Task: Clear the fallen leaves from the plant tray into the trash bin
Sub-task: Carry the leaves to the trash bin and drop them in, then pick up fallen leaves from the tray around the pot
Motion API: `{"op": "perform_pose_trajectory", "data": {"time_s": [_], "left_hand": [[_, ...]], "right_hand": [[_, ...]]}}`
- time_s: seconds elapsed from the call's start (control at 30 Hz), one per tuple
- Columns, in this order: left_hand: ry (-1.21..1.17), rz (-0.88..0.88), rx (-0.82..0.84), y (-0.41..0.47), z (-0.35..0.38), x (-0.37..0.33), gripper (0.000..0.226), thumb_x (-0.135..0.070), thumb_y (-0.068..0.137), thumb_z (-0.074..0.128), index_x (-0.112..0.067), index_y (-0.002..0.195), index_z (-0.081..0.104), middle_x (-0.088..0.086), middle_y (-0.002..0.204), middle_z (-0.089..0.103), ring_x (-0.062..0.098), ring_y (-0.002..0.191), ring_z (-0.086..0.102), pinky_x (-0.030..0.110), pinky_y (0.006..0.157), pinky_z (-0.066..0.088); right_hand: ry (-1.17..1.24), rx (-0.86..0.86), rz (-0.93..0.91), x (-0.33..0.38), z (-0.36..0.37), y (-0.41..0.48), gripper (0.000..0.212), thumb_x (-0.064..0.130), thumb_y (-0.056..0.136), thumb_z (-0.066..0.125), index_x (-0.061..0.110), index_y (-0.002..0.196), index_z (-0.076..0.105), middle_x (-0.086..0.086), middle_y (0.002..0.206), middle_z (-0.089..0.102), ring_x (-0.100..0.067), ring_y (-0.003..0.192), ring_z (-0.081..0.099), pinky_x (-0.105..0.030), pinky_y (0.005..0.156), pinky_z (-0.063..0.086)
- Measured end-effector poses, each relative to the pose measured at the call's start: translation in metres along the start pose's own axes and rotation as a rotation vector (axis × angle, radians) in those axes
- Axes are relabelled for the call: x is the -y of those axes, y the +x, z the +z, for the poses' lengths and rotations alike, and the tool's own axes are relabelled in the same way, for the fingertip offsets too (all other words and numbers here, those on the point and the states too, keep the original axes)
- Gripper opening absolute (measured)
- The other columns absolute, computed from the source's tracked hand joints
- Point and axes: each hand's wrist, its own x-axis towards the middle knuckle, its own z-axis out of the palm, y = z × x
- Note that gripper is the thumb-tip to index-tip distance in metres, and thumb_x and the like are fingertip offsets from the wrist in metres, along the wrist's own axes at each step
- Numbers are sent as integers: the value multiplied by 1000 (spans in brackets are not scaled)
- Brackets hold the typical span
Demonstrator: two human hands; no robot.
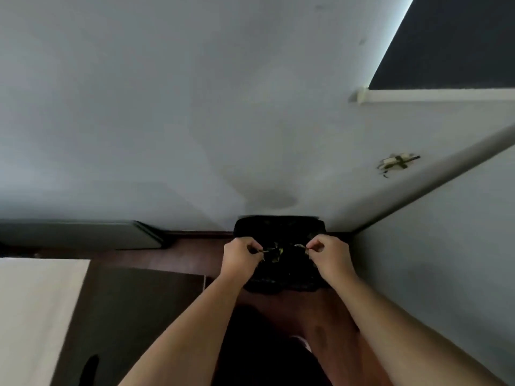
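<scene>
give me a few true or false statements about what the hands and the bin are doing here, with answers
1. Both bare hands are over the black-lined trash bin. True: the left hand and the right hand are both above its opening.
2. Small yellow-green leaf bits show between the two hands. True.
3. The bin stands in the middle of the room, far from any wall. False: it sits on the dark wooden floor against the pale grey wall, near a corner.
4. The left hand hangs empty at the person's side. False: it is raised over the bin with fingers pinched on leaf bits.
5. The plant tray is in clear view beside the bin. False: no tray shows here.
</scene>
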Motion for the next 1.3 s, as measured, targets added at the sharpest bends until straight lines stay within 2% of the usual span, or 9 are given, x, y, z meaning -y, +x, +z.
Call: {"op": "perform_pose_trajectory", "data": {"time_s": [0.1,0.17,0.3,0.47,0.6,0.87,1.03,1.2,1.3], "left_hand": [[48,-22,208,24,8,2,48,-25,87,68,-20,132,54,4,134,58,20,124,55,25,99,45],[125,-27,289,28,8,0,58,-30,90,63,-25,142,40,5,145,47,23,131,49,29,102,43],[196,-10,259,14,-13,-8,54,-29,91,60,-22,140,41,8,141,49,23,114,60,29,92,49],[287,29,154,-20,-60,-21,42,-27,89,62,-14,128,54,9,131,60,25,118,57,28,97,44],[234,48,-19,-73,-116,-32,35,-21,88,59,-15,122,58,7,127,62,25,117,58,28,97,44],[54,-172,-550,-254,-231,67,26,-22,89,56,-15,114,63,6,117,65,25,110,60,31,93,48],[-79,-403,-768,-385,-246,162,24,-29,88,56,-21,109,65,2,112,70,21,104,65,32,91,53],[-236,-627,-915,-513,-223,255,20,-24,84,56,-20,100,67,1,105,72,22,99,66,33,89,54],[-294,-739,-977,-577,-204,309,17,-21,84,55,-17,95,68,4,103,71,25,98,64,30,85,51]], "right_hand": [[-60,136,78,-8,3,16,52,9,83,67,21,131,52,-10,121,63,-26,104,62,-25,80,48],[-96,128,140,-11,-1,17,62,10,85,63,27,140,39,-14,123,62,-27,99,63,-30,81,50],[-140,164,87,0,-15,1,47,8,84,60,22,129,54,-13,115,65,-27,90,64,-34,80,54],[-191,190,-45,43,-36,-17,26,12,86,60,19,111,64,-3,106,66,-26,94,66,-34,82,53],[-175,187,-237,108,-43,-36,18,10,83,61,14,99,69,-5,107,70,-23,103,64,-26,88,46],[-299,426,-795,267,44,-177,18,13,82,60,29,74,64,-4,91,74,-18,78,61,-23,75,45],[-464,589,-1103,304,120,-301,12,16,85,61,23,87,71,-1,83,70,-19,76,63,-25,68,47],[-527,746,-1296,305,196,-422,18,11,84,59,26,77,67,2,76,66,-20,69,62,-23,51,44],[-570,792,-1388,292,243,-487,28,9,79,61,32,64,64,7,66,63,-21,71,62,-28,65,53]]}}
